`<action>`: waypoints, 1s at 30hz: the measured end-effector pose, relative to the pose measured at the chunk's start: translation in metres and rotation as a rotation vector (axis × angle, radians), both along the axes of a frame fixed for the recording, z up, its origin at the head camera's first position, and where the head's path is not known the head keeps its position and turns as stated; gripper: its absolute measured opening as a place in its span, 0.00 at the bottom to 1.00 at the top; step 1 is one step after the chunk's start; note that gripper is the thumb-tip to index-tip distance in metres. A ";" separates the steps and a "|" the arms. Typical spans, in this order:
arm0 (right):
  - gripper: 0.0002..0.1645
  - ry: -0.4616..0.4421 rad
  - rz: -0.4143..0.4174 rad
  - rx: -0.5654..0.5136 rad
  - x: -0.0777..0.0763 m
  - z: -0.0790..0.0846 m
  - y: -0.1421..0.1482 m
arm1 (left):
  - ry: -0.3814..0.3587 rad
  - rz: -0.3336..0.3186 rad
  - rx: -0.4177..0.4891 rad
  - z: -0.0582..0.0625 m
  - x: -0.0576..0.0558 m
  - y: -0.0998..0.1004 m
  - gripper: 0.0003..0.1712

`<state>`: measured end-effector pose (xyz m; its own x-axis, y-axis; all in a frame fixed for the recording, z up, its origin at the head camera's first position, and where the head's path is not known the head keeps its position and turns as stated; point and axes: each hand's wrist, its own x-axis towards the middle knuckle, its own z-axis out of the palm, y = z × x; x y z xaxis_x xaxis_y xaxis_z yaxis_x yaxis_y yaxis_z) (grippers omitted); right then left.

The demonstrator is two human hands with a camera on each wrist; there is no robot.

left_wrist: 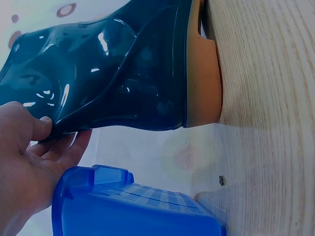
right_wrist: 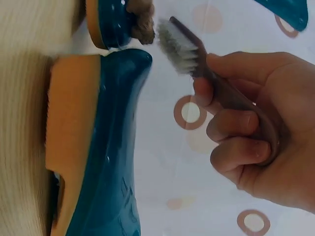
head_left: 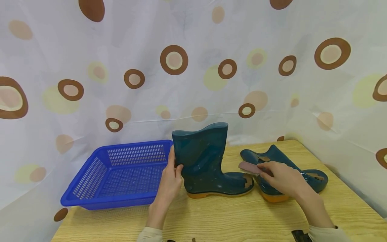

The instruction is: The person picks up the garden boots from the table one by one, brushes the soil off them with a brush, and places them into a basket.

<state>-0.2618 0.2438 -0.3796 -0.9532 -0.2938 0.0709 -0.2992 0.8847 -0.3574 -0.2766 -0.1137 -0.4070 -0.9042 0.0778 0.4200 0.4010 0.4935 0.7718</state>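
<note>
A dark green rubber boot (head_left: 202,161) with an orange sole stands upright mid-table, a brown muddy patch (head_left: 248,181) on its toe. My left hand (head_left: 170,178) grips the back of its shaft, thumb on the near side; in the left wrist view the fingers (left_wrist: 74,150) curl behind the shaft. My right hand (head_left: 281,176) holds a small brush (head_left: 250,168) by its handle. In the right wrist view, its pale bristles (right_wrist: 177,49) are right at the muddy toe (right_wrist: 142,22).
To the right, more dark green rubber (head_left: 317,181) footwear with brown patches sits on the wooden table (head_left: 226,222), partly hidden behind my right hand. A blue plastic basket (head_left: 118,201) stands on the left. Behind everything hangs a white sheet (head_left: 193,90) with brown circles.
</note>
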 end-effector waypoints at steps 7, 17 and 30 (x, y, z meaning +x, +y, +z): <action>0.22 -0.098 -0.041 0.057 0.005 0.005 -0.008 | 0.001 0.001 0.003 0.000 0.000 0.000 0.46; 0.24 -0.225 0.032 -0.057 0.005 0.014 0.012 | -0.005 0.027 0.002 -0.001 0.000 -0.001 0.45; 0.25 -0.290 0.058 -0.105 0.006 0.016 0.034 | -0.017 0.021 0.025 0.001 0.002 0.000 0.47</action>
<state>-0.2559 0.2774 -0.3631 -0.9199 -0.3538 -0.1692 -0.2202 0.8231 -0.5235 -0.2745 -0.1139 -0.4057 -0.9124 0.0485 0.4063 0.3776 0.4823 0.7904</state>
